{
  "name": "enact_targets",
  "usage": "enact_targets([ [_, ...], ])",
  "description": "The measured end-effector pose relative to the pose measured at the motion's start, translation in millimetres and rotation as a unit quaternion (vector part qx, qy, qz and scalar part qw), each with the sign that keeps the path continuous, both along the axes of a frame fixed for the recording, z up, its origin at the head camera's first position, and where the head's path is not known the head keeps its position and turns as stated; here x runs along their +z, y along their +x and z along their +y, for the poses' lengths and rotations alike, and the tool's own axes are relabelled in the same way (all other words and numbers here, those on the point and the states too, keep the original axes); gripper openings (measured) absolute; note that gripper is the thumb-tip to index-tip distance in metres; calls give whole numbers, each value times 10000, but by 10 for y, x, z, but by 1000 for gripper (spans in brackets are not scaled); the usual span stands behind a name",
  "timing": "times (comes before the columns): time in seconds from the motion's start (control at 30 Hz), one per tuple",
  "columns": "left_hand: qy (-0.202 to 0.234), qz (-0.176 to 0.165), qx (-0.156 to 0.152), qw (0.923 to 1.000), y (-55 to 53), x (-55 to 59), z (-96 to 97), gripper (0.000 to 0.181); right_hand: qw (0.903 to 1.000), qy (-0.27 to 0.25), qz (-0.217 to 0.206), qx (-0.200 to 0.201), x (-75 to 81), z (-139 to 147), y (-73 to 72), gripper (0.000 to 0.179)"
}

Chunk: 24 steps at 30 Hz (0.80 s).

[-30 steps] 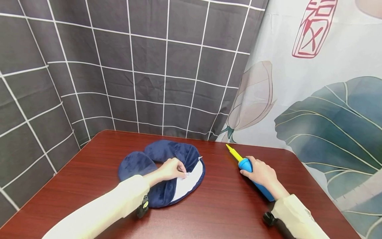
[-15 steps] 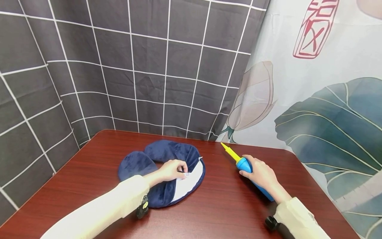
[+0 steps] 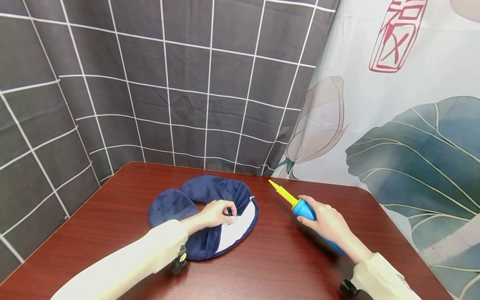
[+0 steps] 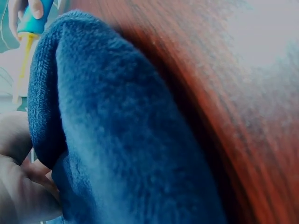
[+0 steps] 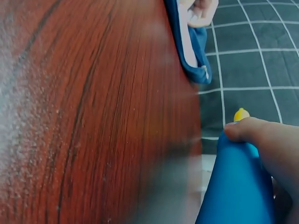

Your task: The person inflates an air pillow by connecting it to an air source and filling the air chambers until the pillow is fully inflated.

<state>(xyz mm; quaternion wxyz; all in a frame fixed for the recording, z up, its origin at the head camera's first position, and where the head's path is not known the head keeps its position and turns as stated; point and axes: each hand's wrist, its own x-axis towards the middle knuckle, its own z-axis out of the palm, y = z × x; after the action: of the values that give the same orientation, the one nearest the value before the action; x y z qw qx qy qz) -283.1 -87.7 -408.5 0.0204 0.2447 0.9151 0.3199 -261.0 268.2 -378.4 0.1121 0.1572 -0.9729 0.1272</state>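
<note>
A navy plush neck pillow (image 3: 202,189) lies on the table, its zipped cover open along the right side over a white inner liner (image 3: 240,229). My left hand (image 3: 215,214) reaches over the pillow and pinches a small clear piece, like a valve, at the liner. My right hand (image 3: 330,221) grips a blue hand pump (image 3: 304,209) with a yellow nozzle (image 3: 283,193), fingers wrapped round its barrel. The nozzle points up and left, toward the pillow's far side and apart from it. In the right wrist view my thumb lies along the blue barrel (image 5: 238,186).
The reddish-brown wooden table (image 3: 262,266) carries the pillow. A dark grey curtain with white grid lines (image 3: 187,104) hangs behind and at the left. To the right hangs a white curtain (image 3: 360,96) printed with lotus leaves. A zip pull (image 3: 252,198) sits at the opening's far end.
My right hand has swung the pump's front leftward, bringing the yellow nozzle closer to the pillow. The left hand and pillow have stayed almost still.
</note>
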Motion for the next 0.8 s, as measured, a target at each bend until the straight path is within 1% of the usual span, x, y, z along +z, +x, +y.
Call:
enact_targets([
  [0.17,15,-73,175,9998,-5,-8,12,15,9999,-140,6,76,39,-35,66,67],
  [0.37,3,-199,431,9989,-9,-31,15,15,9991,-273,-65,305,88,-79,131,67],
  [0.8,7,-209,505,9985,5,-1,15,15,9974,-94,-128,710,165,-146,240,68],
])
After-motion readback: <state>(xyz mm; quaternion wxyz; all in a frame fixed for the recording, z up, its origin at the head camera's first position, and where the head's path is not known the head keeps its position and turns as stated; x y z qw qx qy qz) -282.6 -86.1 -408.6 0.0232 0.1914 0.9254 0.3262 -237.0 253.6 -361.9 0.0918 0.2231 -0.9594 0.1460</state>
